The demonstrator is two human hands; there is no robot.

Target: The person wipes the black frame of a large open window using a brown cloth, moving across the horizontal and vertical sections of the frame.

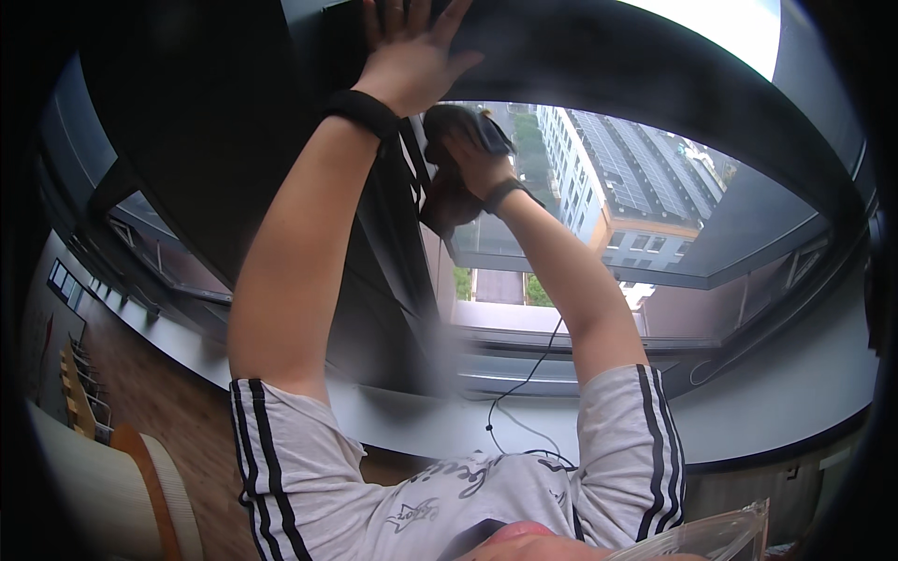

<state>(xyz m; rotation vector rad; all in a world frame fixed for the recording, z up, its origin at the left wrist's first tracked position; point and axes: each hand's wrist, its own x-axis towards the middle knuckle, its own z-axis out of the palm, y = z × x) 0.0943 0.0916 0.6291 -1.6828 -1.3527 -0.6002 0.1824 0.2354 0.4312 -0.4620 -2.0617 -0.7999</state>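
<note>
My left hand [414, 63] lies with fingers spread against a dark window frame [533, 49], near the top of the view. It holds nothing, and its fingertips run towards the picture's edge. Below and to the right of it, my right hand [480, 161] has hold of a dark cloth [466, 126]. The cloth is bunched under the fingers, against or close to the window glass [526, 238] beside the dark upright of the frame. A faint dark reflection of the hand and cloth shows just under them. Black bands circle both wrists.
An open window sash [652, 277] tilts outward above a white sill [765, 414]. A thin black cable [530, 375] hangs from the sill area down to my chest. Outside, far below, stands a building with solar panels [645, 161]. A cream seat [91, 484] stands at lower left.
</note>
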